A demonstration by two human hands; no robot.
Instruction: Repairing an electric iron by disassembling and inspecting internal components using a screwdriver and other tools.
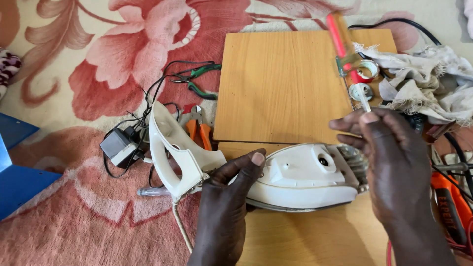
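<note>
Both hands work low over a wooden board (281,83) on floral carpet (74,221): left hand (224,197) fingers curl around the white iron (295,177) lying there, right hand (389,162) pinches a red soldering iron (345,47); pliers (197,81) lie beside

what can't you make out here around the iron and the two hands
- Head view: front of the white iron is hidden behind the right hand.
- The red tool in that hand is motion-blurred.
- The iron's soleplate faces down, unseen.
- Left hand covers the iron's near side.
</note>
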